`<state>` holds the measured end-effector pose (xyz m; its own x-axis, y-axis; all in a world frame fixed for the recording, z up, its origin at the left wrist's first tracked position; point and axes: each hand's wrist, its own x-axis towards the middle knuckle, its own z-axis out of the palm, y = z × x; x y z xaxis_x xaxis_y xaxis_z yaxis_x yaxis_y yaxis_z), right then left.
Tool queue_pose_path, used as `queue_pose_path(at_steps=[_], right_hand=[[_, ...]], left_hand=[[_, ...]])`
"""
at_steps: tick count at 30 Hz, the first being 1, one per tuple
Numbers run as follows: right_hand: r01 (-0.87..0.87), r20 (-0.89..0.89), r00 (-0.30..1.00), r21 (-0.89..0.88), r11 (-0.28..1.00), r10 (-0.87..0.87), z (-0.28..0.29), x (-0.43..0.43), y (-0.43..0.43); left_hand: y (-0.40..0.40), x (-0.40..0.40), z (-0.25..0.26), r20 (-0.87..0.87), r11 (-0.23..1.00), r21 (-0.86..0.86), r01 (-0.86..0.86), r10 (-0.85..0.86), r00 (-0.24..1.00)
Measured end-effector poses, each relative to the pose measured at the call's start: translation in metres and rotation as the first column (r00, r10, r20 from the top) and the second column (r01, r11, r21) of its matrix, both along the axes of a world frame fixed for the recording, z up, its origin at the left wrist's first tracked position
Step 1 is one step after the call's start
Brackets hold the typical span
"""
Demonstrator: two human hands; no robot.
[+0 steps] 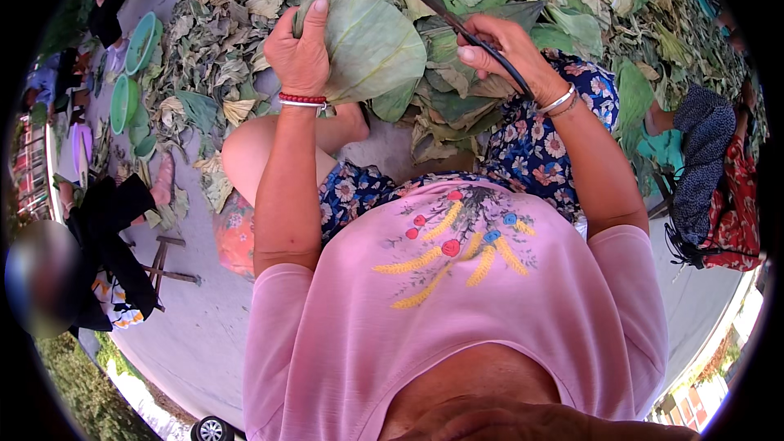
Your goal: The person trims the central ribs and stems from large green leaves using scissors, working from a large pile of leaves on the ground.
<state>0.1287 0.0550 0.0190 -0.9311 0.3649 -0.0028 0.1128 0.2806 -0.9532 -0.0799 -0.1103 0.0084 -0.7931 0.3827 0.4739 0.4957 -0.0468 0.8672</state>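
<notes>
My left hand [298, 52], with red beads and a silver bangle at its wrist, grips a broad, rounded, pale green leaf [375, 46] by its left edge, thumb uppermost. To the right, my right hand [503, 52] is closed around a long, thin, dark, slightly curved tool [450, 19]; its exact kind cannot be told. The tool slants from the upper left down to the wrist, its far end close to the leaf's upper edge. Beneath and beyond both hands lies a large heap of green and dry, curled leaves [245, 18].
Green plastic basins [124, 104] stand at the left on the paved ground [202, 331]. A person [116, 245] in dark clothes is at the left by a wooden stool [162, 269]. Another person's patterned clothing [704, 159] shows at the right. My bent legs flank the near leaves.
</notes>
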Motion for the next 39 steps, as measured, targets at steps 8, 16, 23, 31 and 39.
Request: queue_pose_path(at_steps=[8, 16, 23, 31, 39], right_hand=[[-0.078, 0.15, 0.986, 0.029, 0.997, 0.073, -0.012, 0.016, 0.008], [-0.098, 0.235, 0.968, 0.042, 0.994, 0.085, -0.017, 0.006, 0.006], [-0.093, 0.184, 0.98, 0.086, 0.992, 0.076, -0.018, -0.002, 0.005], [-0.095, 0.131, 0.989, 0.242, 0.966, 0.065, -0.014, -0.006, 0.004], [-0.039, 0.099, 0.995, 0.336, 0.941, 0.006, -0.008, -0.008, 0.0]], left_hand=[[-0.006, -0.009, -0.002, -0.004, 0.997, -0.042, -0.06, 0.06, 0.998], [-0.005, -0.013, -0.009, 0.022, 0.998, -0.04, -0.045, 0.046, 0.999], [-0.003, -0.003, -0.005, -0.002, 0.998, -0.057, -0.002, 0.002, 1.0], [0.001, 0.006, -0.006, -0.021, 0.996, -0.07, 0.046, -0.047, 0.999], [0.003, 0.015, -0.005, 0.001, 0.993, -0.071, 0.096, -0.096, 0.995]])
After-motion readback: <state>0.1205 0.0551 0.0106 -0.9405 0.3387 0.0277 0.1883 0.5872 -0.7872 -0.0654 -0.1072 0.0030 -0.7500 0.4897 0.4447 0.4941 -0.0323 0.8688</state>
